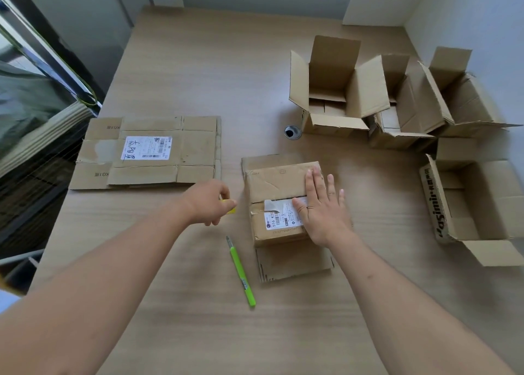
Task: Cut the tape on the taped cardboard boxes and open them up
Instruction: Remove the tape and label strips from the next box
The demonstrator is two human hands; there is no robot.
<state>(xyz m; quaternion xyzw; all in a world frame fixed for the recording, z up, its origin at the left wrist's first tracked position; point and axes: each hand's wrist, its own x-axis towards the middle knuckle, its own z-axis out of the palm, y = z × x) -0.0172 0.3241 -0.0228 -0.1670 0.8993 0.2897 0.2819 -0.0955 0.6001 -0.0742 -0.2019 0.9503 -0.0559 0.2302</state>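
From the head view I see my right hand lying flat, fingers straight, on the taped box at mid-counter. My left hand, just left of the box, has its grip pinched on a small yellow piece. The green cutter lies loose below it, beside the box.

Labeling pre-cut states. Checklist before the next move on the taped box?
1. Right hand flat on the taped box, steadying it: ok.
2. Left hand holds a small yellow object; a cutter: cannot tell.
3. Green utility knife on the table, not in hand: not ok.
4. Box flaps closed, seam uncut: cannot tell.
5. Right fingers across the seam: not ok.
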